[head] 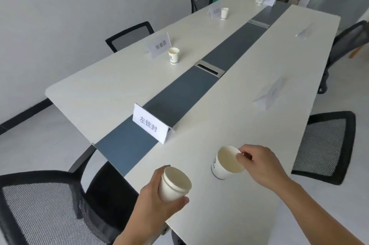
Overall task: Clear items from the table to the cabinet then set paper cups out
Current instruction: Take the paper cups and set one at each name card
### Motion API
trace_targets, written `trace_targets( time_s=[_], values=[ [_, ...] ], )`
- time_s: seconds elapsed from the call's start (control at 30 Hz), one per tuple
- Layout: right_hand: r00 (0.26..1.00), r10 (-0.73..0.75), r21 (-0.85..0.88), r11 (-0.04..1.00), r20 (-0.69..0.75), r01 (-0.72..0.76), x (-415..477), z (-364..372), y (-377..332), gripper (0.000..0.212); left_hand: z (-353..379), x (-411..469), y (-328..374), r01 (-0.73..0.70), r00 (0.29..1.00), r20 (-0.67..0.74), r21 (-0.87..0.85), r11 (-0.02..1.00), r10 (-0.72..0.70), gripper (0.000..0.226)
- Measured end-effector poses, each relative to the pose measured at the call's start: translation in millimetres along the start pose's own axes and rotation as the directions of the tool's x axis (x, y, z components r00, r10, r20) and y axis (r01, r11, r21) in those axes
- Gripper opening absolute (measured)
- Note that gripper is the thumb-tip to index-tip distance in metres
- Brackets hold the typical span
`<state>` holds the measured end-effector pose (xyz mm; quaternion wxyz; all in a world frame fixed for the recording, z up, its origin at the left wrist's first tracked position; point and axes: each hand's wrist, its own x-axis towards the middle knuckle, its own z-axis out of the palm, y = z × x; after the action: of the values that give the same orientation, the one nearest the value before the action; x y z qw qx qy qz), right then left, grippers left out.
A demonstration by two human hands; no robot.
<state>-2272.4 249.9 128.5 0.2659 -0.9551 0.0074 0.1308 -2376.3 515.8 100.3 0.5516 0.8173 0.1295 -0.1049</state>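
Beside the near name card [150, 125], the right hand [259, 165] pinches one paper cup's [225, 165] rim to seat it; the left hand's [159, 202] grip wraps the spare stack [173, 183].

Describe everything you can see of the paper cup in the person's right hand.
The single paper cup looks white outside and cream inside, with a blue printed logo and a blue band near its base. It is empty and tilted, mouth toward the camera. The right hand pinches its rim. It is at the white table's near end; contact with the surface is unclear.
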Motion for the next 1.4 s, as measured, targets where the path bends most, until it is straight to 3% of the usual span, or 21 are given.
trace_targets(
  time_s=[0.27,0.47,0.67,0.87,1.1,1.4],
  values=[
    [1.0,-0.026,-0.018,0.999,-0.003,0.026,157.2,41.8,-75.0,0.018,-43.0,63.6,-19.6,0.074,0.996,-0.054,-0.037,0.997,-0.076,0.071],
    [1.0,0.012,-0.034,0.999,-0.025,-0.013,267.1,99.5,-109.6,0.021,-58.8,82.8,-48.4,0.222,0.966,-0.111,-0.112,0.969,-0.235,0.068],
    [0.996,0.081,-0.114,0.99,-0.041,-0.085,318.2,143.0,-117.0,0.017,-61.5,100.7,-65.5,0.301,0.94,-0.122,-0.146,0.942,-0.319,0.073],
    [0.994,0.105,-0.09,0.99,0.011,-0.104,326.3,154.1,-108.4,0.026,-59.9,115.9,-62.0,0.291,0.945,-0.122,-0.111,0.95,-0.304,0.075],
    [0.995,0.103,-0.043,0.994,0.015,-0.102,292.5,115.7,-93.3,0.034,-55.7,121.3,-34.8,0.203,0.976,-0.07,-0.056,0.978,-0.207,0.071],
    [0.989,0.066,0.377,0.919,0.134,-0.112,128.7,33.4,-31.9,0.02,-6.3,94.2,22.5,-0.013,0.992,0.13,0.064,0.998,0.005,0.072]
  ],
)
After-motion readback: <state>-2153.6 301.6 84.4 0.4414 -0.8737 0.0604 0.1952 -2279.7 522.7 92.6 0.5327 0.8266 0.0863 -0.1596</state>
